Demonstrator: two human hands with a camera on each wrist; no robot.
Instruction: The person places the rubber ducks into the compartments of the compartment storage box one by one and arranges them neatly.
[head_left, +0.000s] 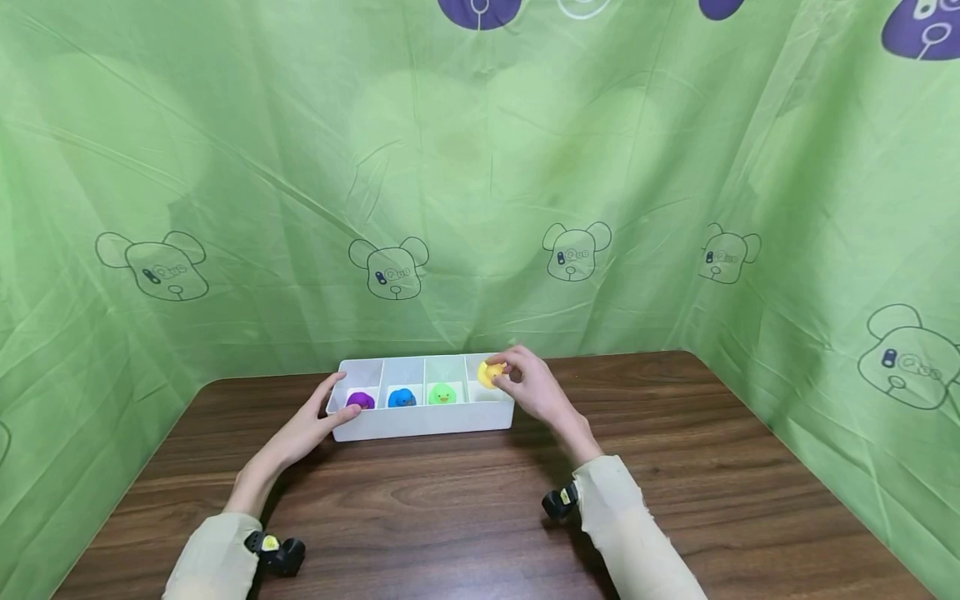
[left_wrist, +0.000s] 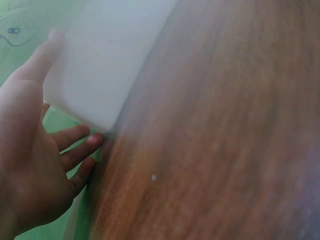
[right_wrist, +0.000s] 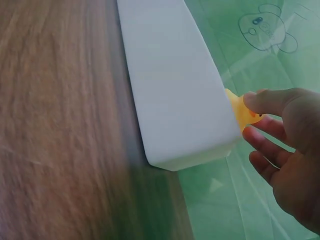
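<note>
A white divided tray (head_left: 422, 423) lies across the table, split into several compartments in a row. From the left, it holds a purple rubber duck (head_left: 362, 401), a blue rubber duck (head_left: 402, 397) and a green rubber duck (head_left: 442, 393). My left hand (head_left: 313, 423) grips the tray's left end, thumb over the front rim and fingers around the end. At the rightmost compartment, my right hand (head_left: 531, 387) pinches a yellow rubber duck (head_left: 489, 374) between thumb and fingers. In the right wrist view the tray's wall partly hides the yellow duck (right_wrist: 240, 109).
The brown wooden table (head_left: 450, 508) reaches back to a green curtain (head_left: 480, 167) printed with bear heads, which also hangs at both sides. Each wrist wears a small black camera, one on the left (head_left: 283, 556) and one on the right (head_left: 558, 502).
</note>
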